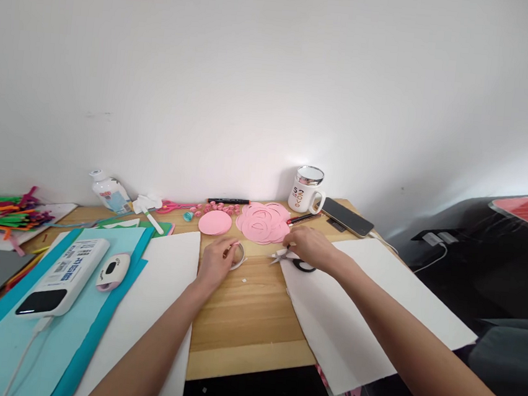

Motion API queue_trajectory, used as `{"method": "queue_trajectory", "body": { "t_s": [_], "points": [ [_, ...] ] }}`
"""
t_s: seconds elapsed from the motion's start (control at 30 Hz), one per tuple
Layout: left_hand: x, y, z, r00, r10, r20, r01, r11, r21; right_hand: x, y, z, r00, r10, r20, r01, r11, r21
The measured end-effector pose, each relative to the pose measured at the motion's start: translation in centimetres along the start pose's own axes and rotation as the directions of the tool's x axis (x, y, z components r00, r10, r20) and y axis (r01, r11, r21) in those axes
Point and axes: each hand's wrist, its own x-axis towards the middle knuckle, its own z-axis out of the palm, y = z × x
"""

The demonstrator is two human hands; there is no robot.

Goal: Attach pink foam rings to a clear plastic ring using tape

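My left hand (215, 262) is closed around the edge of a roll of tape (241, 259) at the middle of the wooden table. My right hand (308, 246) reaches in from the right, its fingertips closed on one handle of a pair of scissors (281, 257). The blades point left, and a black handle loop (304, 266) shows below the hand. A tiny white scrap (244, 280) lies on the wood between the hands. Just beyond them are a pink paper disc (215, 222) and a heap of pink cut paper circles (264, 223).
White sheets (167, 276) flank the bare wood (243, 320). Along the wall stand a mug (305, 193) and a tilted bottle (108, 192), with a phone (348, 217) at right. A white power bank (64, 275) lies on blue paper. Pipe cleaners (5, 216) pile up far left.
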Motion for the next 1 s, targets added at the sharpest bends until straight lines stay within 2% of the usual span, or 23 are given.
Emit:
{"method": "queue_trajectory", "body": {
  "t_s": [0.07, 0.13, 0.37, 0.6, 0.8, 0.9, 1.0],
  "points": [
    [0.0, 0.1, -0.1, 0.999, 0.037, 0.023, -0.037, 0.999, -0.009, 0.6, -0.4, 0.6, 0.999, -0.013, -0.047, 0.016, 0.998, 0.058],
    [0.0, 0.2, -0.2, 0.999, 0.036, 0.032, -0.034, 0.998, -0.045, 1.1, -0.6, 1.2, 0.999, -0.011, -0.045, 0.016, 0.993, 0.117],
    [0.2, 0.2, -0.1, 0.995, -0.097, 0.032, 0.102, 0.967, -0.233, 1.7, -0.4, 2.5, 1.000, 0.008, 0.020, -0.012, 0.976, 0.216],
    [0.3, 0.3, 0.1, 0.987, -0.149, 0.067, 0.163, 0.937, -0.309, 1.4, -0.5, 2.4, 1.000, 0.016, 0.016, -0.019, 0.977, 0.211],
    [0.3, 0.5, 0.0, 0.970, -0.222, 0.101, 0.243, 0.916, -0.321, 1.2, -0.6, 2.7, 0.998, -0.053, 0.023, 0.048, 0.983, 0.177],
    [0.2, 0.6, 0.0, 0.970, -0.220, 0.107, 0.243, 0.919, -0.312, 1.3, -0.3, 2.8, 0.998, -0.064, 0.014, 0.058, 0.964, 0.258],
    [0.2, 0.8, -0.1, 0.970, -0.218, 0.107, 0.241, 0.917, -0.316, 1.5, 0.0, 2.7, 0.999, -0.042, 0.010, 0.034, 0.910, 0.413]
  ]
}}
